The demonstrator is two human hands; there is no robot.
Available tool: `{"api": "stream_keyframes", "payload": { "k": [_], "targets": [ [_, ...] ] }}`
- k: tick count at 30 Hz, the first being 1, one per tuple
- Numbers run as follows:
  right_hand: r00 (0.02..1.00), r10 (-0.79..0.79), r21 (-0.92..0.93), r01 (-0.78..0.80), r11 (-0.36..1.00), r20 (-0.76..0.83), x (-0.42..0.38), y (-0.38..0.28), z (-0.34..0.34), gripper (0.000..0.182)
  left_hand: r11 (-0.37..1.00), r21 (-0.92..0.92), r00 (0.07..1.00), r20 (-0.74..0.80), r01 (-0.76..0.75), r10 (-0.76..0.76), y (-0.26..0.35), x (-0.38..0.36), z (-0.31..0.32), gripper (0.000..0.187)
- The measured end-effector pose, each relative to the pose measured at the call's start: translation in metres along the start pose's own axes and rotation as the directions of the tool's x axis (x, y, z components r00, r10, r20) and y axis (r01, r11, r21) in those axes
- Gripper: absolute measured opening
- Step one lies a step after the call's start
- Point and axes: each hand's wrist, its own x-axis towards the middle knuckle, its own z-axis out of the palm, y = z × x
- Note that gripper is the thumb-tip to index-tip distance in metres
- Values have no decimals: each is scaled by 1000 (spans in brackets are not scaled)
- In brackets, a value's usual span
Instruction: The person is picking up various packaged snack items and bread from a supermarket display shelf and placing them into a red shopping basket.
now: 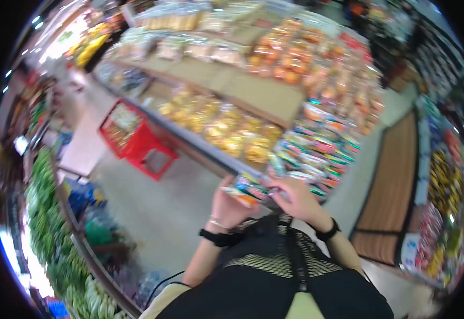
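My left hand (pixel 228 208) is under and around a small colourful plastic packet (pixel 247 189) with green, white and orange print; blur hides what is inside. At the packet's right end, the fingers of my right hand (pixel 299 200) are closed in a pinch on its edge. Both hands are in front of my body, at the near edge of the display stand. Just beyond my right hand lies a heap of similar colourful packets (pixel 322 146). Left of that heap sit bags of yellow items (pixel 232 139), in a row along the stand's front.
Bagged orange fruit (pixel 285 53) lies further back on the stand (pixel 264 93). A red stool (pixel 152 159) and red basket (pixel 119 127) stand on the floor at left. Leafy green vegetables (pixel 56 228) line the left side. A brown slatted surface (pixel 389 181) is at right.
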Motion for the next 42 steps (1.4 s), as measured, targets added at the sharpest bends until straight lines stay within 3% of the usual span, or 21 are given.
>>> {"api": "stream_keyframes", "payload": {
  "k": [1, 3, 5, 7, 11, 13, 15, 19, 23, 24, 26, 27, 29, 30, 33, 36, 38, 39, 42],
  "targets": [
    [1000, 19, 17, -19, 1000, 0, -8, 9, -9, 22, 997, -76, 999, 50, -16, 20, 13, -3, 6, 54],
    [988, 140, 21, -139, 990, -68, -38, 15, -40, 18, 995, 52, 988, -125, -90, 96, -9, 29, 14, 48],
    [943, 253, 53, -247, 967, -214, -98, 52, -43, 16, 998, -14, 997, -53, -64, 63, -11, 51, -6, 49],
    [872, 446, 27, -450, 893, -200, -140, 68, -51, 21, 987, -90, 966, -234, -136, 112, -15, 65, -5, 50],
    [787, 537, -43, -575, 817, -304, -168, 55, -60, 19, 994, -86, 948, -315, -68, 38, -10, 88, -19, 52],
    [740, 567, -21, -614, 789, -361, -173, 51, -57, 20, 965, -260, 948, -297, 36, -115, -10, 89, -19, 55],
    [743, 563, -48, -618, 785, -361, -171, 53, -48, 21, 982, -184, 963, -254, 39, -86, -10, 81, -10, 59],
    [825, 412, -175, -505, 845, -387, -115, 53, -30, 26, 999, -39, 997, -80, 21, -24, 4, 61, -12, 69],
    [938, 118, -509, -279, 814, -326, -42, 49, -1, 39, 995, -93, 996, -90, -35, 27, 17, 36, -36, 68],
    [948, 102, -512, -251, 821, -302, -25, 50, 9, 39, 990, -127, 993, -104, -66, 53, 21, 23, -37, 68],
    [951, 51, -676, -254, 692, -305, 2, 61, 29, 41, 983, -122, 987, -100, -136, 124, 24, -4, -38, 72],
    [958, 31, -681, -224, 697, -284, 11, 73, 35, 41, 978, -105, 981, -98, -178, 168, 25, -14, -41, 77],
    [971, 30, -857, -223, 465, -237, 22, 103, 51, 42, 967, -130, 975, -81, -218, 209, 29, -26, -61, 79],
    [969, 15, -861, -225, 456, -246, 23, 114, 53, 40, 969, -125, 976, -87, -212, 202, 29, -30, -65, 78],
    [959, -3, -815, -240, 528, -284, 22, 122, 47, 36, 953, -143, 959, -141, -266, 247, 28, -36, -78, 75],
    [969, 48, -774, -224, 592, -244, 17, 76, 21, 29, 945, -160, 958, -71, -284, 276, 23, -43, -73, 73],
    [939, -2, -642, -234, 731, -344, 13, 51, 8, 28, 942, -162, 956, -58, -294, 288, 22, -41, -68, 72],
    [938, -4, -644, -234, 729, -346, 12, 34, 2, 28, 943, -165, 958, -46, -288, 284, 21, -39, -67, 70],
    [952, 109, -128, -150, 980, -286, 10, -1, 3, 30, 949, -116, 956, -65, -293, 287, 18, -30, -54, 69]
  ]
}}
